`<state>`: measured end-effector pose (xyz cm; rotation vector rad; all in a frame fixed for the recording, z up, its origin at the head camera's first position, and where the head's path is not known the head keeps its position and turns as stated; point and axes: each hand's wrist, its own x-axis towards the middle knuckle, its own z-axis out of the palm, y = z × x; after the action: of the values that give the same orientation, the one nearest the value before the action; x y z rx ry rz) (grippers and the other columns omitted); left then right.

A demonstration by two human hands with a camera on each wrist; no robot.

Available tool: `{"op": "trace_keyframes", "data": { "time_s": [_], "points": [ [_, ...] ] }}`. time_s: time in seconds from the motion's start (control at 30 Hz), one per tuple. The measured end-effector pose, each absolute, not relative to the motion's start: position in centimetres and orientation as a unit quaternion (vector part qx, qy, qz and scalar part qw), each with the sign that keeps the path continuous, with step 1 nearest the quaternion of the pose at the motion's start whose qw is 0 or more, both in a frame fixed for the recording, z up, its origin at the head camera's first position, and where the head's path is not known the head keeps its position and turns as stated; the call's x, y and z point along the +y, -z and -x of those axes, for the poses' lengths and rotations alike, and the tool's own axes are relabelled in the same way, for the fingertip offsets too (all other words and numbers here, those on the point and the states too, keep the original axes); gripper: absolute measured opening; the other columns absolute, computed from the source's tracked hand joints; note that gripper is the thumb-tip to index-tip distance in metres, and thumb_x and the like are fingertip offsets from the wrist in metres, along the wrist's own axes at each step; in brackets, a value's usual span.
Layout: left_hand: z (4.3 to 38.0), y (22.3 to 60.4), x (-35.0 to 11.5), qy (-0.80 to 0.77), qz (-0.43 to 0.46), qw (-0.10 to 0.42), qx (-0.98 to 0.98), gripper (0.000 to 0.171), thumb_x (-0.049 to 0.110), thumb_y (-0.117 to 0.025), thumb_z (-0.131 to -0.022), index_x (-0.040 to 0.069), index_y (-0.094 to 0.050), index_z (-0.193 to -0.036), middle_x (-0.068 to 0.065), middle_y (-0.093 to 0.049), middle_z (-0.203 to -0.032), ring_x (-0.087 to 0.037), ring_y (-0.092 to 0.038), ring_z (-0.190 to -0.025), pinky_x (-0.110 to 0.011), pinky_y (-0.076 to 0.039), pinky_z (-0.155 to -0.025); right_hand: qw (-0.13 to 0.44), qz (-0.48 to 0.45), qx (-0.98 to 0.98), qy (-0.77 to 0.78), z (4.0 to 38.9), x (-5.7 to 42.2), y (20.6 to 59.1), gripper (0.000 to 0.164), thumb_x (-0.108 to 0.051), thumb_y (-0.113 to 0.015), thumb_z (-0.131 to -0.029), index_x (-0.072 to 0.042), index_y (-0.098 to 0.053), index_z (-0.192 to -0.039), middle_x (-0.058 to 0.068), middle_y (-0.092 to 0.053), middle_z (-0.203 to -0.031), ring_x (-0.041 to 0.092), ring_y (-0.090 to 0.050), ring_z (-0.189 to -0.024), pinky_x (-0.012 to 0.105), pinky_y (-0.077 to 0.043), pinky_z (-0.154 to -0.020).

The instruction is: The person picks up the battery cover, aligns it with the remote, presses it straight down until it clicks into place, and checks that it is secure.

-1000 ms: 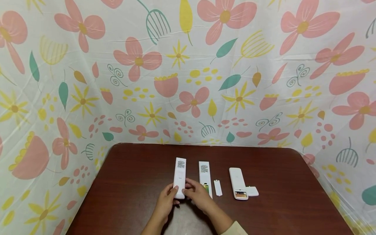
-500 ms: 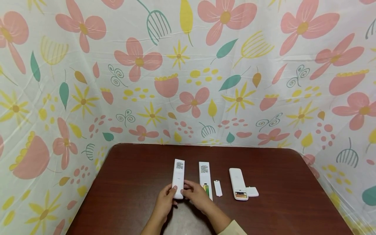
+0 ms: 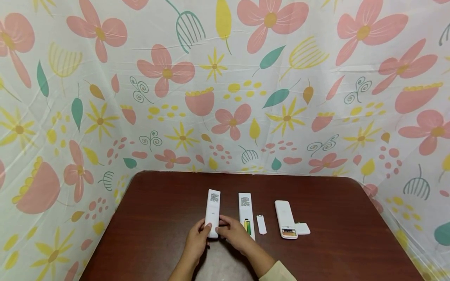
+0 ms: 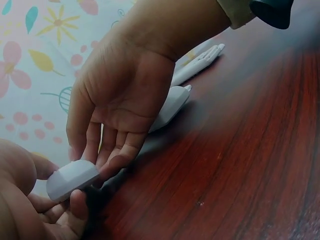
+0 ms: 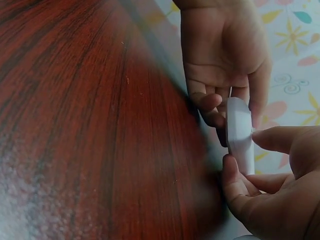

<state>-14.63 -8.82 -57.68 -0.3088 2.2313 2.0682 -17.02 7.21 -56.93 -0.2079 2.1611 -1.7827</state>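
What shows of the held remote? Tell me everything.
The held remote is a slim white bar, apparently plastic, with a rounded near end. Dark print marks its far end and a small line sits midway; no opening shows on this face. Over the dark table, it points away from the head camera, near end gripped by the left hand and right hand.

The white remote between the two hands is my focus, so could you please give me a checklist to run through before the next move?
1. Held remote gripped by left hand and right hand: ok.
2. Held remote's back facing up: ok.
3. Batteries inside it: cannot tell, hidden.
4. Middle remote closed: not ok, its batteries show.
5. Narrow cover within view: ok, right of the middle remote.
6. Far-right remote closed: not ok, wide cover beside it.
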Motion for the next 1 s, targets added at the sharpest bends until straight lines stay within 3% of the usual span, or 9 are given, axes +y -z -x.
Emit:
{"op": "trace_keyframes", "data": {
  "time_s": [0.23, 0.57, 1.0],
  "points": [
    [14.69, 57.89, -8.72, -0.596, 0.110, 0.000, 0.795, 0.048, 0.017, -0.065, -0.095, -0.010, -0.057, -0.134, -0.016, -0.061, -0.113, -0.017, -0.056, -0.093, -0.020, -0.046, -0.074, 0.168, 0.080, 0.772, 0.608, 17.07, 7.08, 56.66, 0.064, -0.012, -0.070, -0.092, 0.011, -0.044, -0.145, 0.026, -0.062, -0.127, 0.014, -0.063, -0.080, 0.023, -0.051, -0.064],
    [14.86, 58.09, -8.78, -0.522, 0.093, -0.049, 0.847, 0.043, 0.016, -0.065, -0.094, -0.009, -0.063, -0.129, -0.012, -0.058, -0.102, -0.017, -0.054, -0.090, -0.030, -0.047, -0.079, 0.151, 0.098, 0.786, 0.591, 16.86, 6.92, 56.24, 0.063, -0.010, -0.071, -0.090, 0.013, -0.046, -0.143, 0.026, -0.055, -0.122, 0.013, -0.060, -0.080, 0.019, -0.050, -0.061],
    [14.64, 57.77, -8.96, -0.483, 0.083, -0.054, 0.870, 0.042, 0.015, -0.065, -0.092, -0.007, -0.065, -0.128, -0.011, -0.055, -0.099, -0.019, -0.054, -0.087, -0.035, -0.048, -0.078, 0.143, 0.109, 0.813, 0.554, 16.82, 6.80, 56.77, 0.065, -0.011, -0.073, -0.087, 0.013, -0.047, -0.142, 0.022, -0.055, -0.121, 0.017, -0.062, -0.090, 0.016, -0.051, -0.064]
  ]
}}
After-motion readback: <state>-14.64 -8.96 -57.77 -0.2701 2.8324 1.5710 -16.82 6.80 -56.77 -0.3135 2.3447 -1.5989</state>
